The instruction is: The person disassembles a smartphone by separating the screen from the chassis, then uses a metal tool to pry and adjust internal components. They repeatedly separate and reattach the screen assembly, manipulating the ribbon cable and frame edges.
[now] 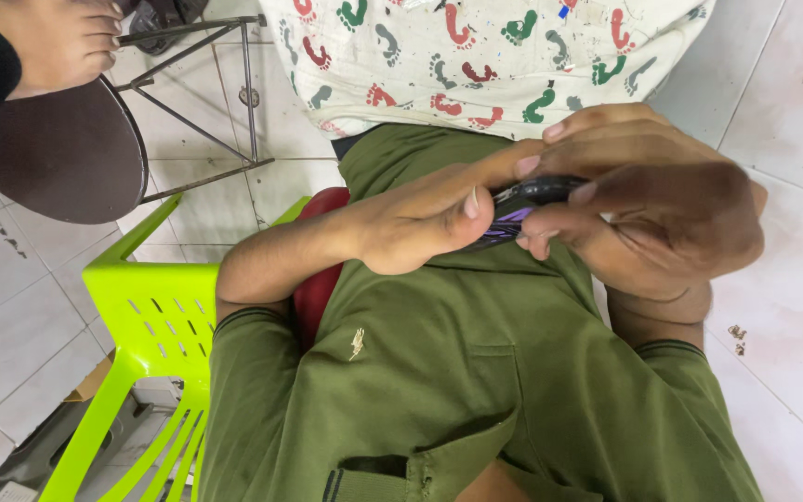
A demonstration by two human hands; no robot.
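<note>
Both my hands close together around a small dark object [536, 195] with a glossy black edge and a purple patch, held in front of my chest. My left hand [420, 218] grips it from the left, thumb laid along its top. From the right, my right hand [652, 209] wraps over it, its fingers curled around the edge. Most of the object is hidden by my fingers. Below my hands is my olive green shirt [457, 372], and above them a white cloth printed with coloured footprints [485, 56].
A lime green plastic chair [155, 325] stands at the left, with a red thing [318, 279] between it and my arm. A dark round stool on a metal frame [58, 153] sits at upper left, another person's bare foot [58, 37] resting on it. The floor is of white tiles [792, 279].
</note>
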